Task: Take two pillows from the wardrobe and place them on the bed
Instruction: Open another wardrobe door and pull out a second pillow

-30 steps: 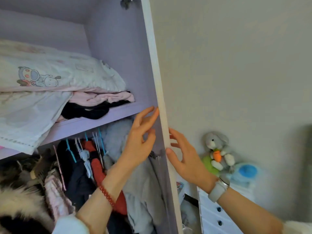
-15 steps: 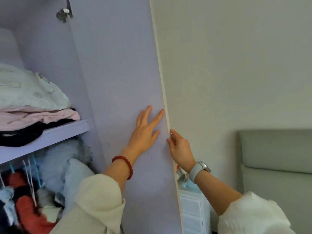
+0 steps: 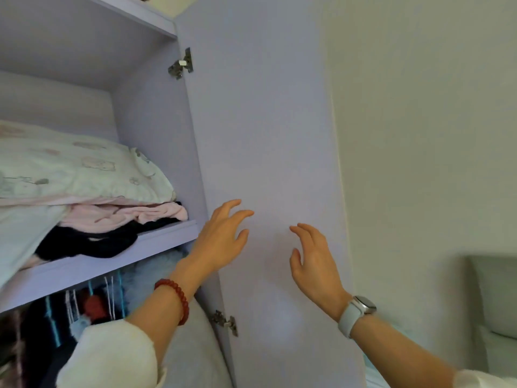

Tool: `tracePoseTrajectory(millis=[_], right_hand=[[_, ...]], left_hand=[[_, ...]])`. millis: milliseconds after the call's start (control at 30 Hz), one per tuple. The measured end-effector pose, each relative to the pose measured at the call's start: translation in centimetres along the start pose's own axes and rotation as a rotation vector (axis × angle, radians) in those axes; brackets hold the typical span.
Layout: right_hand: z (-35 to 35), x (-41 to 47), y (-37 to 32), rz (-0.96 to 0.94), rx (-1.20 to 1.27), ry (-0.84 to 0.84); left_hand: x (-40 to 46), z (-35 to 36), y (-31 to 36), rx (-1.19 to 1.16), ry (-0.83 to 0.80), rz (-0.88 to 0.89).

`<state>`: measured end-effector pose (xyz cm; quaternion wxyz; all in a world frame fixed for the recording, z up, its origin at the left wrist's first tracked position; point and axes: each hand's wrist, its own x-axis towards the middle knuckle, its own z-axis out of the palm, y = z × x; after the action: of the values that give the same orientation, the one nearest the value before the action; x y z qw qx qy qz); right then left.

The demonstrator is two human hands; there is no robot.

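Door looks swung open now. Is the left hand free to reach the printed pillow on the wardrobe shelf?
Probably yes. The left hand is open and holds nothing, the door stands wide, and nothing lies between the hand and the pillow, which sits up and to its left.

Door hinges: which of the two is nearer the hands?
The lower hinge, just below and between the left hand and right hand. The upper hinge sits high up, far above both hands.

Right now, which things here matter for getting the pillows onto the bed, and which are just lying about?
For the job:
- pillow on the wardrobe shelf
- open wardrobe door
- left hand and right hand, both empty
- bed at far right

Lying about:
- pink cloth
- black garment
- hanging clothes
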<state>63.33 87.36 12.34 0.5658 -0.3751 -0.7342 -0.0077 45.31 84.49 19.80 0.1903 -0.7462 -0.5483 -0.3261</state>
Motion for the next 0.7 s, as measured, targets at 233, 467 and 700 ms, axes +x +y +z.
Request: tracePoseTrajectory(millis=[233, 467, 700], right_hand=[[10.0, 5.3, -9.4, -0.203, 0.186, -0.140], [23.1, 13.1, -19.9, -0.417, 0.241, -0.164], [33.8, 20.8, -28.2, -0.539, 0.012, -0.231]], left_hand=[[-4.3, -11.8, -11.8, 0.380, 0.147, -0.189], [-7.5, -23.2, -24.6, 0.814, 0.217, -0.402], [-6.7, -29.4, -35.1, 1.102, 0.027, -0.499]])
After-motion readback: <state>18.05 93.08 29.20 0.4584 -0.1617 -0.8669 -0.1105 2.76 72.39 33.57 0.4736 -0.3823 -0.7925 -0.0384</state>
